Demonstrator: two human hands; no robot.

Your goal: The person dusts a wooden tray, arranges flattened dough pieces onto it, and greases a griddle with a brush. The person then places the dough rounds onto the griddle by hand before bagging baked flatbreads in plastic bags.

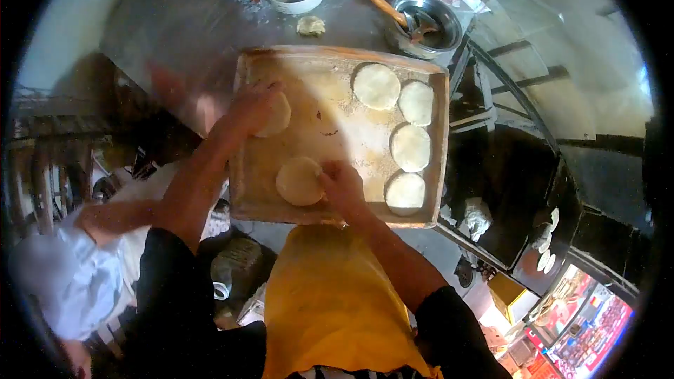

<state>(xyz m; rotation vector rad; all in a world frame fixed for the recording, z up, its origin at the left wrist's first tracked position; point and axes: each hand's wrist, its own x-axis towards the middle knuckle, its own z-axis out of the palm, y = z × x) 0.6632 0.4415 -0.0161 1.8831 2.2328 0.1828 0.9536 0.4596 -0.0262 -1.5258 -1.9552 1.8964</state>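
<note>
A wooden tray (236, 168) with a dusted bottom lies in front of me and holds several flat, pale dough rounds. At its upper left, my left hand (254, 107) is closed over the edge of one dough round (278, 115) and partly covers it. My right hand (342, 186) pinches the right edge of another dough round (298, 181) near the tray's front side. Farther right in the tray sit more rounds, among them a top one (377, 87) and a bottom one (406, 191).
Behind the tray are a white bowl (289, 4) with a wooden-handled tool, a small dough lump (310, 26) and a metal pot (444, 27) with a wooden-handled utensil. On the left stands another person in white (88, 274), with a blurred hand (203, 109) near the tray's left side.
</note>
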